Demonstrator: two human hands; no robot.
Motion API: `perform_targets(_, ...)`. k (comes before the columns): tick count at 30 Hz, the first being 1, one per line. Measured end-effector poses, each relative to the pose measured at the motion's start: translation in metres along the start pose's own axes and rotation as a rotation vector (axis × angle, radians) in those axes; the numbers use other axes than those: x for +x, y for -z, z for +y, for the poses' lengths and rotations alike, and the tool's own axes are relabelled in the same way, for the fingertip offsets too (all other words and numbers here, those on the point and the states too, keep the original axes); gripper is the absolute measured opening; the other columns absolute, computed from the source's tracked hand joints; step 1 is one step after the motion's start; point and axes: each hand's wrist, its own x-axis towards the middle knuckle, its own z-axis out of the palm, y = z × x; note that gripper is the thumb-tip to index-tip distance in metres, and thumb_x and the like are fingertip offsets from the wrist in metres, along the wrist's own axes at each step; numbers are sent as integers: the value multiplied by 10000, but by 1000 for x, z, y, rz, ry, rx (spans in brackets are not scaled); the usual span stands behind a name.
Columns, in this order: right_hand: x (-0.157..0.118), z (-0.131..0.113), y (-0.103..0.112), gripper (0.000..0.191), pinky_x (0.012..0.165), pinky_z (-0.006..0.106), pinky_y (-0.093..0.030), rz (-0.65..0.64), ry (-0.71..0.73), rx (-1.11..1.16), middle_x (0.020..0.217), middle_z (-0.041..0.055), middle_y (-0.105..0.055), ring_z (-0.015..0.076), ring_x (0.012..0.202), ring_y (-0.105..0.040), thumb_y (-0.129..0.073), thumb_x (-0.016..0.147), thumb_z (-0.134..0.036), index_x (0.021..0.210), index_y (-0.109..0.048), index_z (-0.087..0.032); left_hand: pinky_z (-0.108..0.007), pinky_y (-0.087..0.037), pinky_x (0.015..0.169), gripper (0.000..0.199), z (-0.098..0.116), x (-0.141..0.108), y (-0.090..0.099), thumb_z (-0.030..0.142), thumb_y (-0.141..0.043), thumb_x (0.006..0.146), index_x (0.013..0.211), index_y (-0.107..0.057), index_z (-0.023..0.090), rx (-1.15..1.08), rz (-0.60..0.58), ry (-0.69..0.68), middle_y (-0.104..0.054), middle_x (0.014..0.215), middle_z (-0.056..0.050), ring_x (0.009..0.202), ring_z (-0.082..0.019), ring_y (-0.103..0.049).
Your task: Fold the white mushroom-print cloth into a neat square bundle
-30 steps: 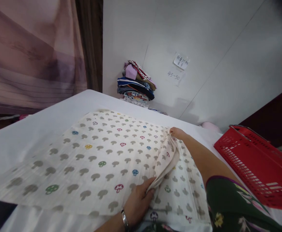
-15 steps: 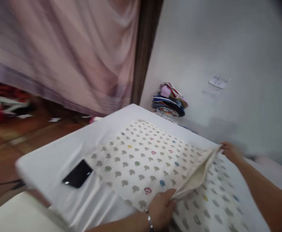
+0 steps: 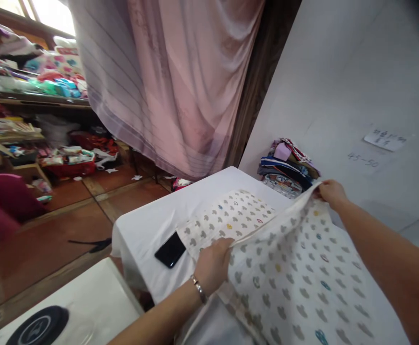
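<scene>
While the left hand (image 3: 213,266), with a silver bracelet (image 3: 198,289) at its wrist, grips one end of a raised edge of the mushroom-print cloth (image 3: 292,273), the right hand (image 3: 333,193) pinches that edge farther along. The fingers of both hands are closed on the fabric, though the left fingertips are partly hidden. The cloth lies over the white-covered table (image 3: 143,230): its far part is flat on the top, and the nearer part hangs folded from the raised edge towards the person. A black smartphone (image 3: 171,250) rests on the table beside the cloth's left corner. Beyond the right hand, a stack of folded clothes (image 3: 285,167) stands by the pale wall (image 3: 339,86), which bears a handwritten paper note (image 3: 385,139). A pink curtain (image 3: 188,81) hangs behind the table.
</scene>
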Motion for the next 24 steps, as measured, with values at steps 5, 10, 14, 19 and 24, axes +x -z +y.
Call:
perform_targets(5, 8, -59, -71, 232, 512, 240, -498, -118, -64, 328, 794, 104, -675, 146, 586, -644, -416, 835, -151, 1029, -543, -141, -321, -419, 861, 328, -46, 11, 31, 243, -309, 908, 1150, -530, 227, 220, 28, 116, -637, 1101, -53, 1016, -196, -581)
perform_targets(10, 21, -97, -132, 271, 540, 266, -538, -151, -32, 497, 934, 97, -657, 169, 743, -649, -440, 831, -172, 1097, -491, -186, -309, -421, 769, 265, -74, 31, 47, 274, -324, 914, 1090, -512, 212, 356, 35, 212, -641, 951, -69, 907, -198, -601)
perform_targets(14, 18, -111, -189, 334, 553, 240, -532, -257, 6, 524, 967, 83, -653, 172, 803, -635, -510, 791, -177, 1120, -466, -207, -316, -407, 760, 221, -92, 48, 56, 241, -364, 888, 989, -554, 187, 448, 52, 226, -614, 883, -77, 865, -202, -579)
perform_targets(19, -2, -106, -251, 378, 520, 219, -513, -439, -5, 459, 1037, 87, -652, 184, 839, -629, -560, 745, -186, 1109, -456, -193, -327, -385, 827, 153, -114, 55, 62, 149, -419, 799, 799, -567, 183, 448, 56, 128, -603, 924, -67, 971, -212, -514)
perform_targets(24, -2, -102, -274, 403, 548, 211, -513, -489, -14, 412, 1134, 108, -617, 185, 899, -622, -535, 761, -220, 1150, -435, -179, -326, -382, 810, 132, -124, 60, 65, 148, -414, 765, 765, -541, 184, 445, 3, 141, -589, 966, -58, 945, -204, -514)
